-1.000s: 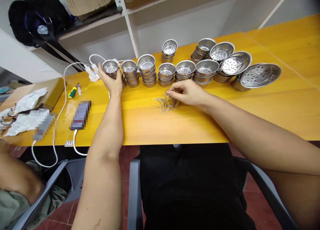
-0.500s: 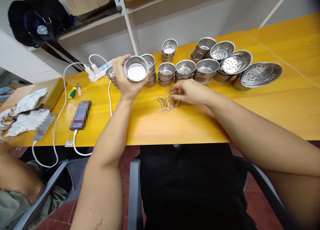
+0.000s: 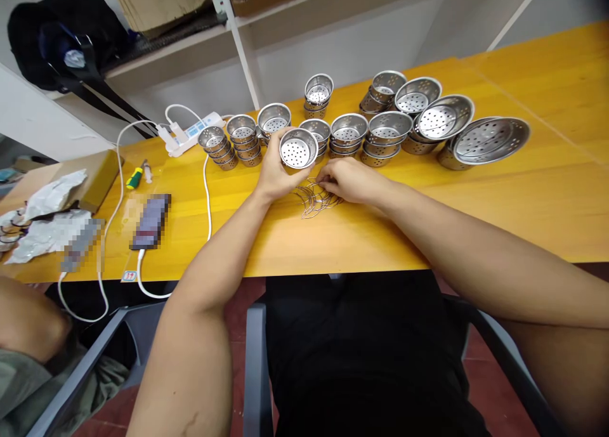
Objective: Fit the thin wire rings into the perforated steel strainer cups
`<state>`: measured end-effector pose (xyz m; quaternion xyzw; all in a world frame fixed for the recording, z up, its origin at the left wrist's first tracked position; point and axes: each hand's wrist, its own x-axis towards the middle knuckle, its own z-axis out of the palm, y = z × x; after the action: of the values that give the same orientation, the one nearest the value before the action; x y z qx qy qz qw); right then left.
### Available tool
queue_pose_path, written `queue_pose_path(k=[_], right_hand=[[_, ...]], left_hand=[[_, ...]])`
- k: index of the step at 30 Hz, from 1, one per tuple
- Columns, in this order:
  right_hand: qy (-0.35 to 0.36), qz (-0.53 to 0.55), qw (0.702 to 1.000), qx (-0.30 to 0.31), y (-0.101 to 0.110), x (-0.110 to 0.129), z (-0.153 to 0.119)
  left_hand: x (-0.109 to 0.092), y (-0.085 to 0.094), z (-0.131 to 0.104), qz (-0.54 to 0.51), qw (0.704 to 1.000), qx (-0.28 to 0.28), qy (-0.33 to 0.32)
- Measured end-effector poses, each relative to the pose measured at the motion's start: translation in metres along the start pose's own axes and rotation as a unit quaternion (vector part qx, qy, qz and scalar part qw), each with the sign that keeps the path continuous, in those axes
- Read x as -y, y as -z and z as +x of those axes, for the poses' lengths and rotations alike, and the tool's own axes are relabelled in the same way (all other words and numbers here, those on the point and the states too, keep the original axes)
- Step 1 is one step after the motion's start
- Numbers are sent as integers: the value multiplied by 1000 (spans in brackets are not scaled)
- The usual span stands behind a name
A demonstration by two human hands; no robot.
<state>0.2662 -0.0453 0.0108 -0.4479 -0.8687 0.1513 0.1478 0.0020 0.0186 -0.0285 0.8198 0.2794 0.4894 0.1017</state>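
A small perforated metal cup (image 3: 298,150) is held in my left hand (image 3: 276,174), its mouth tipped toward me. Just to its right, my right hand (image 3: 345,178) is closed, thumb and fingertips pinched at the edge of a loose pile of thin curved wire handles (image 3: 311,202) on the table. What the fingertips hold, if anything, is too small to make out. Behind both hands stand stacks of similar perforated cups (image 3: 349,129), partly hidden by the left hand and its cup.
Larger perforated baskets (image 3: 492,142) lean in a row at the right on the yellow table (image 3: 547,215). Leftward are more cup stacks (image 3: 242,132), a white power strip (image 3: 197,131), a phone (image 3: 151,221), cables and a green-yellow screwdriver (image 3: 136,177). A person's knee (image 3: 33,316) shows at lower left.
My left hand has brought the cup rightward and slightly down, close to my right hand, uncovering cup stacks at the left. My right hand has shifted slightly, its fingers pinching closer at the wire handles.
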Motion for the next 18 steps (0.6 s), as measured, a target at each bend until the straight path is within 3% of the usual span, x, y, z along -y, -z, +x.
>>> queue_pose_path(k=[10,18], right_hand=[[46,71,995,-51,7,0,-5],[86,83,992,-27,16,-7,-8]], left_hand=[[3,0,-2,9,1000,4,20],[-8,7,2,10,1000,-20,1]])
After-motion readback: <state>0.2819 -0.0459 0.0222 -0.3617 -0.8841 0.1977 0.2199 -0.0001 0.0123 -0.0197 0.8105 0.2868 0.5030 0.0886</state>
